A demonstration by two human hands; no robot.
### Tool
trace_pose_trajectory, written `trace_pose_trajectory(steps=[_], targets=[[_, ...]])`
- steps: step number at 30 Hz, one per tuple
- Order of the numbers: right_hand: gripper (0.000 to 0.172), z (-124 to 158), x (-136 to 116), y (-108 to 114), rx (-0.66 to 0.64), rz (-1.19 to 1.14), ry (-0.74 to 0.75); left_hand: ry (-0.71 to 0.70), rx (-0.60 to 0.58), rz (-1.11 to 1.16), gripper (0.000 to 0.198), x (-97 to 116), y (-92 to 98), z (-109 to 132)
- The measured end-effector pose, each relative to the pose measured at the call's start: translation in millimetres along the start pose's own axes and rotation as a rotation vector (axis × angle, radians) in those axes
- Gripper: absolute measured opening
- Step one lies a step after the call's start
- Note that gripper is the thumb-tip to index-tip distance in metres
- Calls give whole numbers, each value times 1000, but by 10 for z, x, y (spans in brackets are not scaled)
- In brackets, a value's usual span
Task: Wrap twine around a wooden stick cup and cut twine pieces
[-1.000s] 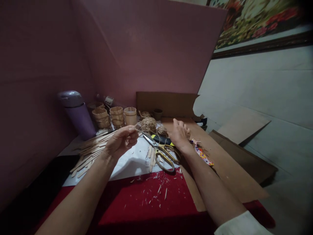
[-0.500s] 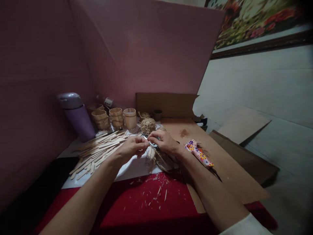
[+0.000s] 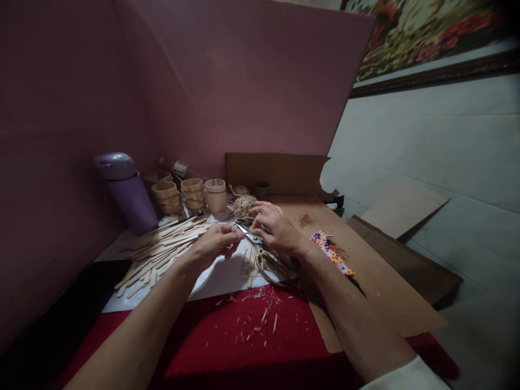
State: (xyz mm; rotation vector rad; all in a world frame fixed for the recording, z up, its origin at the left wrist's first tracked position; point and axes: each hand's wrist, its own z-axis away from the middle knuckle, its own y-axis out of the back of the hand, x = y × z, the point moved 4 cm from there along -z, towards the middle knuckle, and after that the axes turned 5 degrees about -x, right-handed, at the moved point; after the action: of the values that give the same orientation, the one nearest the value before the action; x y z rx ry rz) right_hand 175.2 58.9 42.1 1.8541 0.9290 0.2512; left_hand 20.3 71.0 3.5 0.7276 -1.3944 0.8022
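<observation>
My left hand (image 3: 219, 241) is closed in a pinch over the white paper (image 3: 217, 276); whatever its fingertips hold is too small to make out. My right hand (image 3: 276, 227) is held just to the right with its fingers apart and curved, and I see nothing gripped in it. Below and between the hands lies a pair of scissors (image 3: 260, 250), blades pointing up and left toward my left fingertips. A ball of twine (image 3: 244, 208) sits right behind the right fingers. To the left of my left hand spreads a pile of wooden craft sticks (image 3: 162, 252).
Several wooden cups (image 3: 216, 196) stand at the back beside a purple bottle (image 3: 132, 200). A glue gun with a flowered cover (image 3: 331, 252) lies on the cardboard (image 3: 382, 292) at right. Wood scraps litter the red cloth (image 3: 244, 346) in front.
My right hand has lifted away from the left fingertips and moved slightly right, its fingers spreading. More of the scissors shows now. The left hand has hardly moved.
</observation>
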Motion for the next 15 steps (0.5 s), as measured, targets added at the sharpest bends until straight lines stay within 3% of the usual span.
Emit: trace_pose_trajectory(steps=[9, 15], targets=[[7, 4, -149, -83, 114, -181, 70, 17, 62, -132, 22, -19, -8, -19], [9, 6, -202, -119, 45, 36, 17, 10, 98, -98, 27, 5, -3, -4]])
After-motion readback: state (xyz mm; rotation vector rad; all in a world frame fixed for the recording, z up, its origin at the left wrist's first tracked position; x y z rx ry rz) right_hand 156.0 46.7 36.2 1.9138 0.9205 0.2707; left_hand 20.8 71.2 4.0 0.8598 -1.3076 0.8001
